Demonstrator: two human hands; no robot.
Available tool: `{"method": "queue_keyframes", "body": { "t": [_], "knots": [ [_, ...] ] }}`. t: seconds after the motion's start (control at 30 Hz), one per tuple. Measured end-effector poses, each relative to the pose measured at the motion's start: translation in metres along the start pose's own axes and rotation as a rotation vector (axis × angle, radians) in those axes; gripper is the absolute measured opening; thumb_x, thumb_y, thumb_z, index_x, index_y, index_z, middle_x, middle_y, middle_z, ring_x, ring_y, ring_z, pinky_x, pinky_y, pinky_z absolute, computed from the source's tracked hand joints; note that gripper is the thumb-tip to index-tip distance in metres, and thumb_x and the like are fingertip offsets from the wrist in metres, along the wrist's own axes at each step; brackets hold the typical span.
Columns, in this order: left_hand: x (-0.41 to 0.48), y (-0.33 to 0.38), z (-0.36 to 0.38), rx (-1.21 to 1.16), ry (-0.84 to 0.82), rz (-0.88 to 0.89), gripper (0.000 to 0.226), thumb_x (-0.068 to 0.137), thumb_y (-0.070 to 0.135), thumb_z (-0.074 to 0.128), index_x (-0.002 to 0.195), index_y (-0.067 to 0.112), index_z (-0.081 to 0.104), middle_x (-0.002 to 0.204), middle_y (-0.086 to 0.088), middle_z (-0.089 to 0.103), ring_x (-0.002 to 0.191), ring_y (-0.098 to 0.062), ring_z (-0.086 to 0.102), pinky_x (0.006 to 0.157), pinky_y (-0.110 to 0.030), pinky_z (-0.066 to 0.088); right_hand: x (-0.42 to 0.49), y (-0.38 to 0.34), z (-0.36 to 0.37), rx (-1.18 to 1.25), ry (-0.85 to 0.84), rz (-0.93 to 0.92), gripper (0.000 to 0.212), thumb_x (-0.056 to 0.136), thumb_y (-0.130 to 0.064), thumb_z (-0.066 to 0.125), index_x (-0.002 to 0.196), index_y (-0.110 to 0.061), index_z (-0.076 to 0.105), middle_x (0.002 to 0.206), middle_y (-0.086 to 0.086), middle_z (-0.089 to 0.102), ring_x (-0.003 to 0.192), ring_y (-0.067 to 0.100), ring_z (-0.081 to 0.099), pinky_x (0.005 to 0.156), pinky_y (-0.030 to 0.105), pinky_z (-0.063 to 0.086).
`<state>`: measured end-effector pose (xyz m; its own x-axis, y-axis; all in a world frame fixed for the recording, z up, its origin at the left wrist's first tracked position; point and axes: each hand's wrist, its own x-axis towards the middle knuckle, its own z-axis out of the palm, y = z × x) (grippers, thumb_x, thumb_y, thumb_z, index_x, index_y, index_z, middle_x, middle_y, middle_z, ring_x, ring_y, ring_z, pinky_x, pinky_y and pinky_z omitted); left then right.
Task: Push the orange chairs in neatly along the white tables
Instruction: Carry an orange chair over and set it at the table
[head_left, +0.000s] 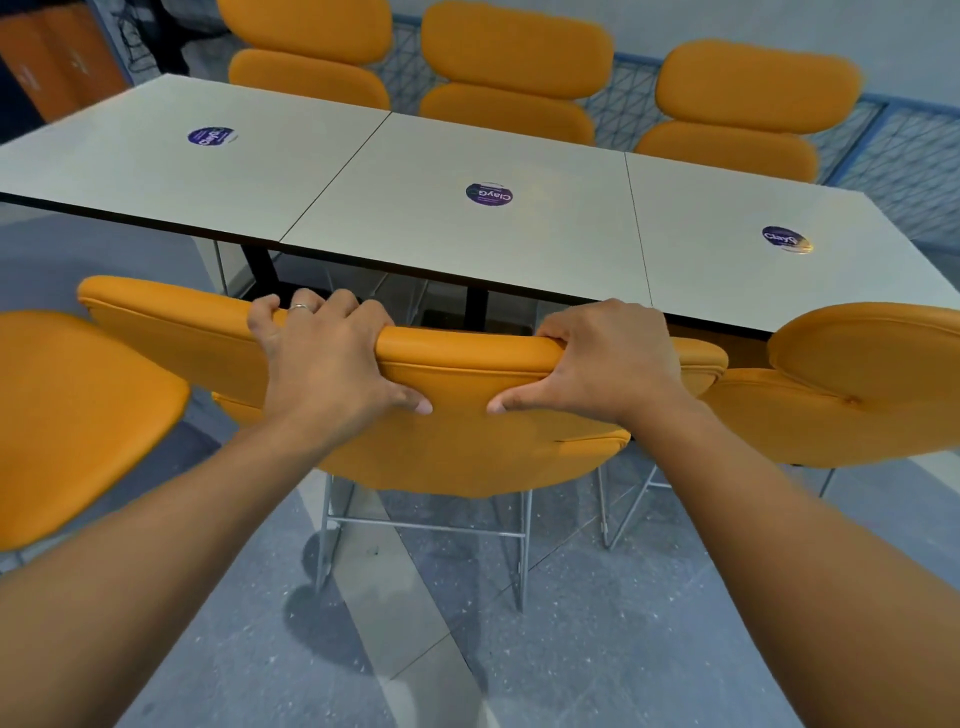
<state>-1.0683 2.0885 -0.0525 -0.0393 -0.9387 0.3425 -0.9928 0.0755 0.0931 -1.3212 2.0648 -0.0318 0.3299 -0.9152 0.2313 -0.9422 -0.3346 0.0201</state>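
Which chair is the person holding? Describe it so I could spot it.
Find the row of white tables. Along its near side, take the middle orange chair of three. Only it has the left hand and right hand gripping its backrest.

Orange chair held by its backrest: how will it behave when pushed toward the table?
Probably light: the chair stands on a thin wire frame. Likely slides rather than rolls; no wheels show on the smooth floor. Gripped high by the left hand and right hand, it may tip forward if a leg catches.
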Motion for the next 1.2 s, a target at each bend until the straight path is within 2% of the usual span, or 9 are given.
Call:
{"method": "queue_keyframes", "body": {
  "t": [0.13, 0.23, 0.37, 0.5, 0.63, 0.87, 1.0, 1.1, 1.2],
  "knots": [
    [0.000, -0.007, 0.000, -0.011, -0.017, 0.003, 0.076, 0.044, 0.084, 0.066, 0.099, 0.033, 0.059, 0.101, 0.003, 0.057, 0.112, -0.031, 0.046, 0.101, -0.053, 0.022, -0.001, -0.010, 0.003, 0.002, -0.020, 0.017, 0.095, 0.043, -0.108, 0.032, 0.092, -0.035, 0.069, 0.069, -0.015, 0.060, 0.068, 0.010, 0.057, 0.059, 0.028, 0.049],
    [-0.004, -0.005, -0.002, -0.001, -0.025, 0.005, 0.077, 0.043, 0.085, 0.065, 0.099, 0.033, 0.058, 0.101, 0.003, 0.056, 0.108, -0.029, 0.048, 0.101, -0.052, 0.020, -0.006, -0.012, 0.003, -0.019, -0.028, 0.030, 0.096, 0.043, -0.109, 0.031, 0.093, -0.036, 0.068, 0.071, -0.015, 0.060, 0.070, 0.011, 0.057, 0.056, 0.025, 0.044],
    [-0.013, -0.008, -0.002, 0.006, -0.053, 0.050, 0.082, 0.045, 0.084, 0.065, 0.108, 0.031, 0.058, 0.107, 0.002, 0.056, 0.111, -0.029, 0.046, 0.101, -0.052, 0.019, -0.018, -0.019, 0.003, -0.085, -0.032, 0.071, 0.095, 0.040, -0.111, 0.025, 0.083, -0.035, 0.064, 0.064, -0.015, 0.055, 0.062, 0.010, 0.049, 0.050, 0.023, 0.027],
    [-0.021, -0.023, -0.008, -0.051, -0.127, 0.126, 0.086, 0.051, 0.074, 0.073, 0.124, 0.036, 0.050, 0.120, 0.002, 0.052, 0.123, -0.029, 0.037, 0.108, -0.053, 0.012, -0.030, -0.026, -0.001, -0.083, -0.059, 0.169, 0.093, 0.037, -0.111, 0.027, 0.077, -0.033, 0.057, 0.061, -0.013, 0.051, 0.057, 0.006, 0.042, 0.054, 0.027, 0.030],
    [-0.027, -0.043, -0.011, -0.043, -0.093, 0.070, 0.083, 0.049, 0.072, 0.076, 0.120, 0.035, 0.053, 0.118, 0.000, 0.052, 0.126, -0.032, 0.036, 0.109, -0.061, 0.003, -0.036, -0.030, -0.002, -0.049, -0.052, 0.229, 0.094, 0.033, -0.111, 0.028, 0.074, -0.032, 0.056, 0.061, -0.014, 0.051, 0.058, 0.004, 0.042, 0.051, 0.024, 0.028],
    [-0.012, -0.066, -0.008, -0.055, -0.114, 0.162, 0.072, 0.051, 0.071, 0.075, 0.111, 0.036, 0.053, 0.106, 0.006, 0.051, 0.121, -0.030, 0.039, 0.105, -0.062, 0.010, -0.036, -0.049, 0.003, -0.061, -0.027, 0.291, 0.093, 0.031, -0.113, 0.025, 0.066, -0.031, 0.051, 0.054, -0.014, 0.049, 0.054, 0.004, 0.042, 0.048, 0.023, 0.028],
    [-0.001, -0.083, -0.006, -0.078, -0.109, 0.182, 0.067, 0.053, 0.070, 0.075, 0.108, 0.039, 0.052, 0.106, 0.008, 0.049, 0.121, -0.029, 0.039, 0.106, -0.061, 0.008, -0.031, -0.064, 0.006, -0.096, -0.004, 0.285, 0.099, 0.034, -0.113, 0.022, 0.075, -0.031, 0.060, 0.056, -0.014, 0.049, 0.055, 0.007, 0.047, 0.053, 0.025, 0.034],
    [0.008, -0.091, -0.003, -0.088, -0.079, 0.188, 0.067, 0.054, 0.070, 0.075, 0.109, 0.038, 0.053, 0.107, 0.007, 0.051, 0.120, -0.028, 0.039, 0.107, -0.059, 0.008, -0.020, -0.067, 0.007, -0.149, -0.066, 0.223, 0.109, 0.034, -0.113, 0.024, 0.097, -0.034, 0.065, 0.070, -0.013, 0.055, 0.068, 0.013, 0.053, 0.064, 0.031, 0.040],
    [0.017, -0.094, 0.002, -0.091, -0.044, 0.185, 0.067, 0.055, 0.072, 0.073, 0.109, 0.038, 0.054, 0.106, 0.007, 0.054, 0.119, -0.028, 0.041, 0.108, -0.058, 0.011, -0.005, -0.064, 0.006, -0.205, -0.084, 0.204, 0.108, 0.037, -0.112, 0.026, 0.103, -0.037, 0.065, 0.068, -0.016, 0.047, 0.067, 0.012, 0.048, 0.059, 0.029, 0.036]
  ]
}}
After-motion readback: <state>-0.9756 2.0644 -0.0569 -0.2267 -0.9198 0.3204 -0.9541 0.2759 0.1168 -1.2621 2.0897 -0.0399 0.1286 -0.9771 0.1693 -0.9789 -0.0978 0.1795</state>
